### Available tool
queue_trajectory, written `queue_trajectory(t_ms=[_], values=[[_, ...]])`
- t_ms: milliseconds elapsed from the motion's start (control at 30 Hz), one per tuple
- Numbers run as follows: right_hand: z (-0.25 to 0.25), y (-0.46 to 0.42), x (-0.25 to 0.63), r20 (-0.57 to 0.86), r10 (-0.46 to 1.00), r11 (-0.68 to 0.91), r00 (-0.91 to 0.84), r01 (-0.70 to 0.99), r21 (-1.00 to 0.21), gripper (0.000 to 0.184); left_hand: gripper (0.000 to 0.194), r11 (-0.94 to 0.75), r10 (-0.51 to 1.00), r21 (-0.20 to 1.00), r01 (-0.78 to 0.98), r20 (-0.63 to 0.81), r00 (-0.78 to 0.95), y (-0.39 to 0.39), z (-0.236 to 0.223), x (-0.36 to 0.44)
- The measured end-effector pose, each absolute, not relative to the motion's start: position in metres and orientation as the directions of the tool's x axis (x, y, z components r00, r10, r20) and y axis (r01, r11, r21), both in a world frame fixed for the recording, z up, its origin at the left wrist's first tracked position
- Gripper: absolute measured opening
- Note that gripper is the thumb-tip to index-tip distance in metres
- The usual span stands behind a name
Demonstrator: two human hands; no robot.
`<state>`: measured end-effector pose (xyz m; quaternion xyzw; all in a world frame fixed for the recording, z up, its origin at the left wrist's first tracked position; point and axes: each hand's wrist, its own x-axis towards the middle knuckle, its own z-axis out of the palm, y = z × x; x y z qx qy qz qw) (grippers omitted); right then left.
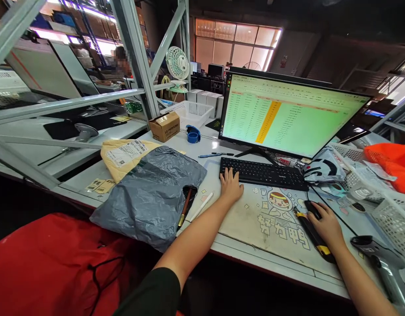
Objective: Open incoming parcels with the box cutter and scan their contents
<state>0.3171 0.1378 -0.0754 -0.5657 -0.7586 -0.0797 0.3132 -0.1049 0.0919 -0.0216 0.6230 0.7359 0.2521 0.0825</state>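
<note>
Pale workstation surface (255, 255) with a monitor (288, 116) at its back. Left hand (231, 186): fingers slightly apart, resting on the left end of the black keyboard (268, 172), gripping nothing. Right hand (325, 224): fingers laid over the black mouse (312, 210); whether they pinch its sides cannot be told. Good practice: light fingertips, loose wrists, eyes on the screen. Just beside the mouse, the yellow-and-black cutter (312, 232) would best be slid clear. Outermost: grey plastic bag (146, 197), left; handheld scanner (380, 259), right.
</note>
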Motion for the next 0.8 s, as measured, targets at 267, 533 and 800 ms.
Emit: queue_trajectory(t_ms=[267, 533, 800], values=[[-0.085, 0.144, 0.317, 0.575, 0.805, 0.338, -0.144, 0.908, -0.246, 0.058, 0.068, 0.103, 0.962, 0.506, 0.857, 0.168, -0.215, 0.087, -0.019, -0.108], [-0.080, 0.140, 0.314, 0.525, 0.842, 0.286, -0.119, 0.925, -0.249, 0.060, 0.069, 0.104, 0.973, 0.496, 0.862, 0.127, -0.191, 0.088, -0.016, -0.111], [-0.070, 0.136, 0.307, 0.538, 0.834, 0.295, -0.125, 0.924, -0.243, 0.056, 0.069, 0.113, 0.970, 0.502, 0.858, 0.133, -0.206, 0.089, -0.018, -0.114]])
